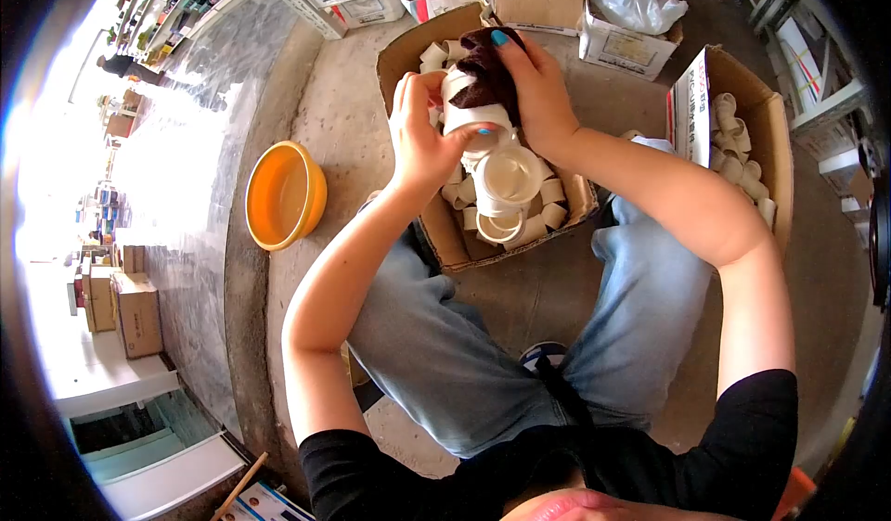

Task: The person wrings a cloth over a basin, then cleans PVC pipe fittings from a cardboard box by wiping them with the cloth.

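Note:
My left hand (422, 141) is wrapped round a white plastic pipe fitting (478, 117), with its thumb at the lower end. My right hand (543, 94) grips a dark brown cloth (492, 62) and presses it against the upper side of that fitting. Both hands are above an open cardboard box (452, 254) standing between my legs. Inside the box are several white pipe fittings, among them a larger one (508, 178) just below the held piece. The cloth hides part of the held fitting.
An orange-yellow plastic basin (286, 196) stands on the floor to the left. At the right is another cardboard box (775, 141) of white fittings. Several boxes line the back, one with a clear plastic bag (636, 0). A metal shelf post (297, 1) rises at the back left.

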A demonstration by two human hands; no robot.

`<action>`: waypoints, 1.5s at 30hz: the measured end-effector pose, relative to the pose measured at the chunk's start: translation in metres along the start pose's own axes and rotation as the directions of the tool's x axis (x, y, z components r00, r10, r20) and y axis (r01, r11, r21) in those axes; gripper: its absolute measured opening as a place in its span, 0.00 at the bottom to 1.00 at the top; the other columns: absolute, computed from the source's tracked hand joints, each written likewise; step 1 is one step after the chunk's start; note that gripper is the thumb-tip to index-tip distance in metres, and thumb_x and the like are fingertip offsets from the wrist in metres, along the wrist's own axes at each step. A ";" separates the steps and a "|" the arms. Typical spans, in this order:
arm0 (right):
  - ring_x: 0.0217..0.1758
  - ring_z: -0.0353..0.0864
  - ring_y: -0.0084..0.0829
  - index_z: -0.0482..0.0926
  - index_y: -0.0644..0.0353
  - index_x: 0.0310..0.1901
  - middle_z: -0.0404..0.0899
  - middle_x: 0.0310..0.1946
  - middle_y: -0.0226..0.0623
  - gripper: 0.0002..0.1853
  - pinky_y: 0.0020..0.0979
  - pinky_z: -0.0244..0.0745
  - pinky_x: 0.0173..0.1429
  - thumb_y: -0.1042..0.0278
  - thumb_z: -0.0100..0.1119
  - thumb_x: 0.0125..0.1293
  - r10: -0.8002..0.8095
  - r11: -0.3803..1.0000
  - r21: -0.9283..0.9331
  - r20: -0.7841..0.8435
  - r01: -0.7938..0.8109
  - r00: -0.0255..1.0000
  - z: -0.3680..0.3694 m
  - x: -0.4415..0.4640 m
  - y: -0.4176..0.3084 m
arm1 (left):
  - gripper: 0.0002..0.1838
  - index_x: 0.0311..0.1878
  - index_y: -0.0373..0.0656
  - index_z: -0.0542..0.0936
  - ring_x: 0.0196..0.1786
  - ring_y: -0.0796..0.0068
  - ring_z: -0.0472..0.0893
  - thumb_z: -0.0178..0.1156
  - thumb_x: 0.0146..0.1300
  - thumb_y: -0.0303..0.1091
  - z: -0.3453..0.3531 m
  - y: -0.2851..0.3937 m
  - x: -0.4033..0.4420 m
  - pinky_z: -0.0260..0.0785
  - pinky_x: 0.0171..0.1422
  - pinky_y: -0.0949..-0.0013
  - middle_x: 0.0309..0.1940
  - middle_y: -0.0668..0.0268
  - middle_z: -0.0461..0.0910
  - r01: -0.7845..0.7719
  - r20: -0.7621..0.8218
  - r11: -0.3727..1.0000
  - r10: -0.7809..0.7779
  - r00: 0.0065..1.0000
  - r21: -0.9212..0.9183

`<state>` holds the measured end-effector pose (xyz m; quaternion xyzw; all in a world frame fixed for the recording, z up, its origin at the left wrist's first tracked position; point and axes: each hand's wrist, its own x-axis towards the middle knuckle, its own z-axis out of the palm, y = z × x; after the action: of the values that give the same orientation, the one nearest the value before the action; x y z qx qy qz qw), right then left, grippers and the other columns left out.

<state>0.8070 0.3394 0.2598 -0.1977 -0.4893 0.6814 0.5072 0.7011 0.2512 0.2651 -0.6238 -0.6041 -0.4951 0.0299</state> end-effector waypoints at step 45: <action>0.62 0.64 0.30 0.65 0.64 0.58 0.71 0.54 0.38 0.21 0.28 0.55 0.65 0.61 0.34 0.70 -0.313 0.702 -0.435 0.523 0.564 0.793 0.006 -0.033 -0.025 | 0.19 0.41 0.40 0.71 0.38 0.76 0.74 0.47 0.62 0.49 0.019 -0.028 -0.010 0.67 0.45 0.71 0.33 0.66 0.75 0.439 0.029 0.761 -0.486 0.874 -0.477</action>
<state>0.8286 0.3071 0.2770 -0.0669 -0.7980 0.3836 0.4600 0.6925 0.2639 0.2330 -0.4189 -0.5989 -0.6475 -0.2158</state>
